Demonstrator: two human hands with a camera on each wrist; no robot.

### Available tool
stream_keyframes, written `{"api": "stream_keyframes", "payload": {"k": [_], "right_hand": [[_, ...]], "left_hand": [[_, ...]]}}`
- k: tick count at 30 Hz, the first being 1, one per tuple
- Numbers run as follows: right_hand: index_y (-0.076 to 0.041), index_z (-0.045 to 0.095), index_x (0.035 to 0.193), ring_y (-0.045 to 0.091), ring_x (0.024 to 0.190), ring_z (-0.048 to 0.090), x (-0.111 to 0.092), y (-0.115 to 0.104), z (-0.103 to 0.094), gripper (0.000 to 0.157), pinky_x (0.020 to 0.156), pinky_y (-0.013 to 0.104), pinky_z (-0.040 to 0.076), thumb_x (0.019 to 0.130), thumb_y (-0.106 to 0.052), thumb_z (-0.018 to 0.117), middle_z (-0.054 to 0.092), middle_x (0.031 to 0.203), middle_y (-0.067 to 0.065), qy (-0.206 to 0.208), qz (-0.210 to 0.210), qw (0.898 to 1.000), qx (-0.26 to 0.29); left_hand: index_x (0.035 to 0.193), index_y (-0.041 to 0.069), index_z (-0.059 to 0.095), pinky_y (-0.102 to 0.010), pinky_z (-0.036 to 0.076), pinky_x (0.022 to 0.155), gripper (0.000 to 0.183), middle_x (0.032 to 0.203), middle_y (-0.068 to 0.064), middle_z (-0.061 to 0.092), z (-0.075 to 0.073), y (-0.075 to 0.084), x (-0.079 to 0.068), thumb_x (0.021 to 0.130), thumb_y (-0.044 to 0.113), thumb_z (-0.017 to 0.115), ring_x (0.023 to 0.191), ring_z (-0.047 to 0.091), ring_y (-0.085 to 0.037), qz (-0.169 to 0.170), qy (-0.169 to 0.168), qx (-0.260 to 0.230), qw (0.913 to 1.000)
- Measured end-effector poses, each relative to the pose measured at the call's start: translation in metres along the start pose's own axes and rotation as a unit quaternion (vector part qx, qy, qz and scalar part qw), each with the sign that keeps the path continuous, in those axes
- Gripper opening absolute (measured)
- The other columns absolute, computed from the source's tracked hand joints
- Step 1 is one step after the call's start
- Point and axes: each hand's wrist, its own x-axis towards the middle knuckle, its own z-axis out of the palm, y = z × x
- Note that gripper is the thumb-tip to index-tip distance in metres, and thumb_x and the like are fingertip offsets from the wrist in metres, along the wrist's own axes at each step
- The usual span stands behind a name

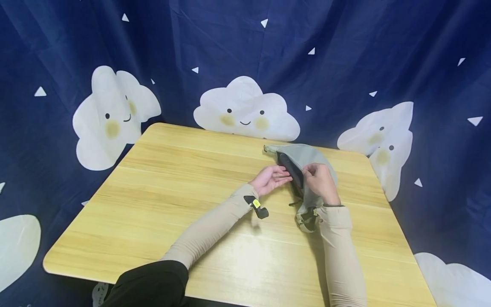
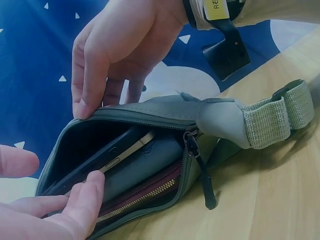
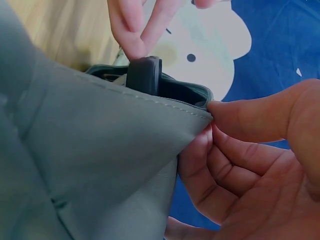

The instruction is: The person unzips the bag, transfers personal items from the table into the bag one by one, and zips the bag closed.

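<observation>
A grey-green waist bag (image 1: 307,153) stands unzipped on the table, its mouth facing left. My right hand (image 1: 320,181) pinches the upper rim of the mouth between thumb and fingers, holding it apart. At the opening my left hand (image 1: 270,179) has its fingers mostly straight, with fingertips against the end of a dark phone (image 2: 120,150) that lies slanted in the bag. Beside the phone sits a dark, smooth item (image 2: 145,162). A maroon pouch with a brass zip (image 2: 150,195) lies along the lower side. The bag's zip pull (image 2: 206,185) hangs at the mouth's end.
The wooden table (image 1: 172,179) carries the bag near its right side. A webbing strap (image 2: 270,122) with a buckle trails from the bag toward me. Behind the table hangs a dark blue curtain (image 1: 230,38) printed with clouds.
</observation>
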Motion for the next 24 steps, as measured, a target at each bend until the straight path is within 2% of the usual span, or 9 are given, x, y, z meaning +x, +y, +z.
{"api": "stream_keyframes", "payload": {"k": [2,5,15,24], "right_hand": [[0.006,0.072,0.096,0.025,0.074,0.059,0.000,0.000,0.000,0.019,0.071,0.031,0.046,0.099,-0.005,0.056,0.069,0.078,0.016,0.002,-0.003,1.000,0.000],[0.006,0.072,0.096,0.025,0.074,0.059,0.000,0.000,0.000,0.019,0.071,0.031,0.046,0.098,-0.004,0.056,0.069,0.078,0.016,0.004,-0.004,1.000,0.000],[0.006,0.072,0.098,0.030,0.081,0.063,0.001,0.002,0.001,0.020,0.074,0.032,0.048,0.099,-0.006,0.056,0.072,0.086,0.020,0.001,-0.003,1.000,-0.004],[0.006,0.072,0.098,0.030,0.081,0.063,0.001,0.003,0.000,0.019,0.074,0.032,0.048,0.098,-0.005,0.057,0.073,0.087,0.020,0.003,-0.005,1.000,-0.006]], "left_hand": [[0.147,-0.011,0.039,-0.042,0.040,0.124,0.049,0.152,-0.035,0.040,0.000,0.000,0.001,0.100,0.001,0.042,0.146,0.043,-0.050,-0.003,-0.009,-0.011,0.9999],[0.150,-0.012,0.036,-0.041,0.039,0.125,0.051,0.156,-0.036,0.036,0.001,-0.001,0.001,0.100,0.000,0.041,0.147,0.042,-0.049,-0.007,-0.019,-0.019,0.9996],[0.154,-0.008,0.034,-0.043,0.036,0.126,0.053,0.158,-0.033,0.038,0.002,-0.002,0.006,0.102,0.003,0.040,0.149,0.041,-0.046,-0.011,-0.030,0.004,0.9995],[0.153,-0.010,0.035,-0.043,0.037,0.126,0.053,0.158,-0.035,0.036,0.006,-0.004,0.011,0.100,0.000,0.040,0.148,0.042,-0.048,-0.018,-0.025,-0.034,0.9990]]}}
